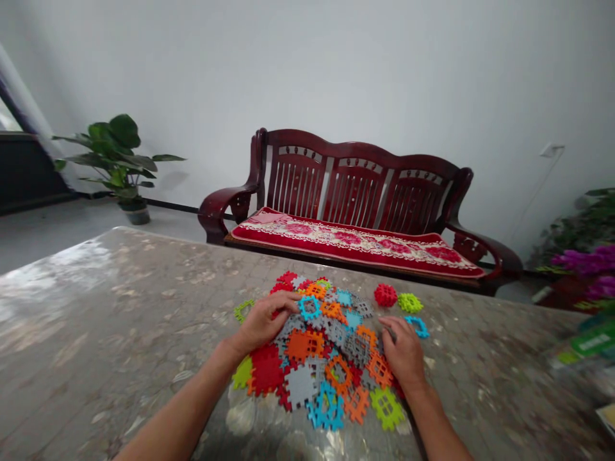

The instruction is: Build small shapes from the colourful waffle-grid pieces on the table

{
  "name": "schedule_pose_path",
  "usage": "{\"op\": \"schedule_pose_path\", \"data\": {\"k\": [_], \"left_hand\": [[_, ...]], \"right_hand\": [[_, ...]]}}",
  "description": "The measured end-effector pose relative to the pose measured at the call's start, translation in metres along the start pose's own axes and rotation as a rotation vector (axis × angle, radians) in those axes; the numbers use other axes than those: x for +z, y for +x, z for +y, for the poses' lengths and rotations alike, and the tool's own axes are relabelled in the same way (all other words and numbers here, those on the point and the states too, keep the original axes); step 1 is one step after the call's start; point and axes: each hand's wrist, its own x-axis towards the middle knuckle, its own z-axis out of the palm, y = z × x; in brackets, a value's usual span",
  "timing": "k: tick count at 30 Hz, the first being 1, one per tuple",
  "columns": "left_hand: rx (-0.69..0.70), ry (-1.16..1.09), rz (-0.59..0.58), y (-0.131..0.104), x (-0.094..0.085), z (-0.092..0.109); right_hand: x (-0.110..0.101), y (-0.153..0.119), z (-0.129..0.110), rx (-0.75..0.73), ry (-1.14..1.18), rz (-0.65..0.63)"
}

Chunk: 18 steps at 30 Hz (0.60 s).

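Interlocking plastic puzzle tiles with notched edges lie in a heap on the table, in red, grey, orange, blue and green. My left hand [270, 317] reaches over the heap's left side, thumb and fingers closed at the left edge of a blue open-centred tile [310, 308]. On the right side, my right hand [402, 346] rests at the heap's edge, its fingers apart and nothing visible in them. Close to it are an orange window tile [379, 369] and a grey tile [358, 349]. A blue ring-like tile [417, 326] lies just beyond that hand.
A red assembled ball [385, 295] and a green assembled piece [410, 302] sit behind my right hand. A green open tile [244, 310] lies left of the heap. Purple flowers [586, 262] stand at the far right. Past the patterned table [120, 333] is a wooden bench [355, 186].
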Motion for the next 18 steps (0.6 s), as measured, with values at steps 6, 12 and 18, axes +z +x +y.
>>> {"op": "schedule_pose_path", "data": {"k": [6,12,18], "left_hand": [[-0.251,0.152,0.385,-0.005,-0.022,-0.037],[-0.609,0.297,0.41,-0.016,-0.037,-0.077],[-0.628,0.328,0.283,-0.014,-0.035,-0.079]], "right_hand": [[-0.006,0.006,-0.025,0.007,0.089,-0.009],[0.004,0.027,-0.089,-0.158,0.206,-0.277],[0.02,0.058,-0.131,-0.343,0.227,-0.475]]}}
